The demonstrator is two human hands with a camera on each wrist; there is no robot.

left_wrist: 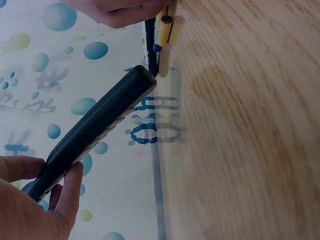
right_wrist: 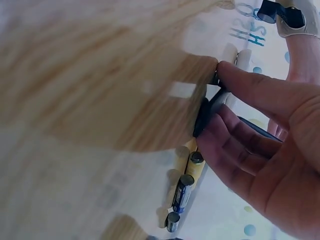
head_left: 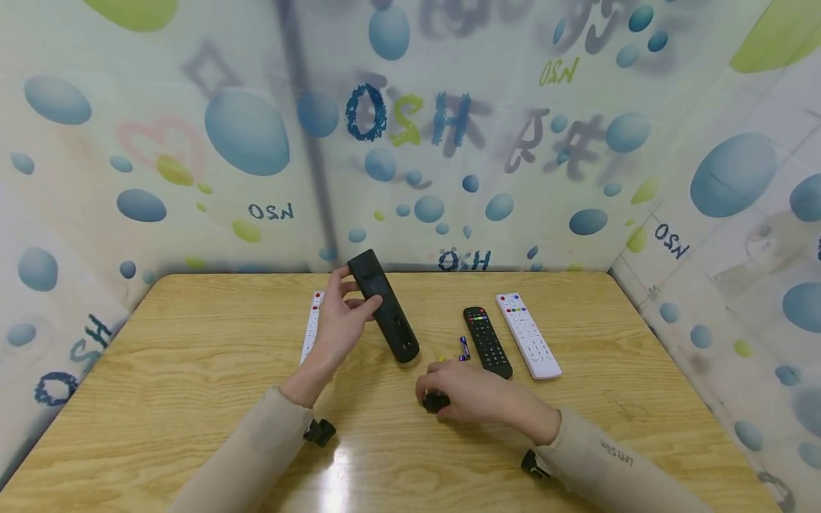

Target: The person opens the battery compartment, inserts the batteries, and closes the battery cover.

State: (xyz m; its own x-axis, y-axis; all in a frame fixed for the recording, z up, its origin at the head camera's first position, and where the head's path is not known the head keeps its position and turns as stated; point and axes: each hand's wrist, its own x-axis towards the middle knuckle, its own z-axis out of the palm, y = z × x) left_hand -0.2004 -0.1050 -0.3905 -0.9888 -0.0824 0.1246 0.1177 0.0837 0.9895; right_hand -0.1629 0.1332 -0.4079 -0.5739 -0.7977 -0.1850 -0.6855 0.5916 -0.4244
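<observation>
My left hand [head_left: 340, 317] grips a black remote control [head_left: 393, 320] near its upper end and holds it tilted above the table, the thumb across one side. In the left wrist view, the remote [left_wrist: 100, 120] slants up from the fingers, its far end free. My right hand [head_left: 471, 390] is low at the tabletop, pinching a small flat black piece [head_left: 437, 403] that looks like a battery cover. Between thumb and fingertips the black piece [right_wrist: 210, 107] shows in the right wrist view. Just beyond this hand lie blue batteries [right_wrist: 183, 192] and a yellow battery [right_wrist: 196, 162].
To the right of the batteries lie another black remote [head_left: 487, 342] and a white remote [head_left: 528, 335]. A second white remote [head_left: 312, 326] is partly hidden behind the left hand. A patterned curtain [head_left: 398, 178] stands at the wooden table's [head_left: 192, 370] back edge.
</observation>
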